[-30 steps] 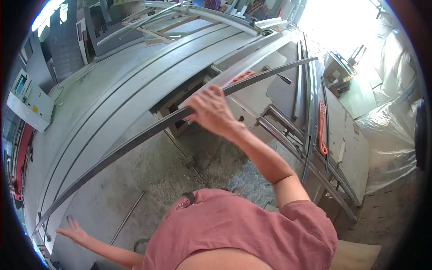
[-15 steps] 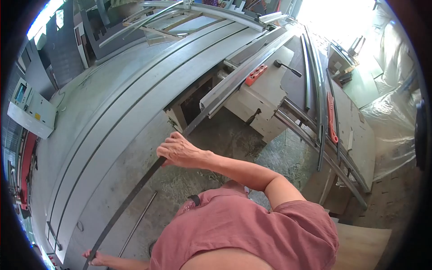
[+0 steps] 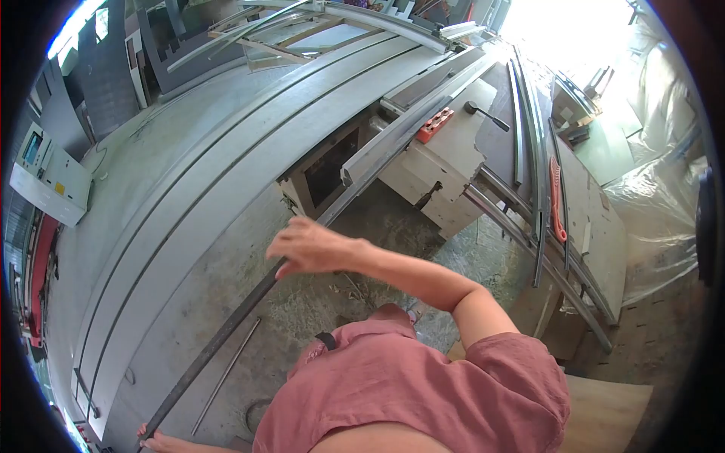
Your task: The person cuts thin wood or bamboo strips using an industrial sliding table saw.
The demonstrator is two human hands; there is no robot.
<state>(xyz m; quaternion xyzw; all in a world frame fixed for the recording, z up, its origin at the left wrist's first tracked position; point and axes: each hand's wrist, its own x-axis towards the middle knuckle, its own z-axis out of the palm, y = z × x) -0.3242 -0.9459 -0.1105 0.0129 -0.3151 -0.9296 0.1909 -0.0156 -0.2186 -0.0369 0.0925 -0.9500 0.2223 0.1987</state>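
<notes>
Your left hand (image 3: 153,441) is wrapping around the dark strip (image 3: 219,342) near its left end, while your right hand (image 3: 308,245) is arching over it; whether that one's gripping, I can't tell. The strip is spanning both hands and running on past the right, alongside the metal rail (image 3: 377,151). You're risking a slip here: a loose right hold could be letting the far length swing against that rail.

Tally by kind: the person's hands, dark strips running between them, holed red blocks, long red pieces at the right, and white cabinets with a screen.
Hands: 2 (left hand, right hand)
Dark strip: 1
Holed red block: 1
Long red piece: 1
White cabinet: 1
Total: 6
</notes>
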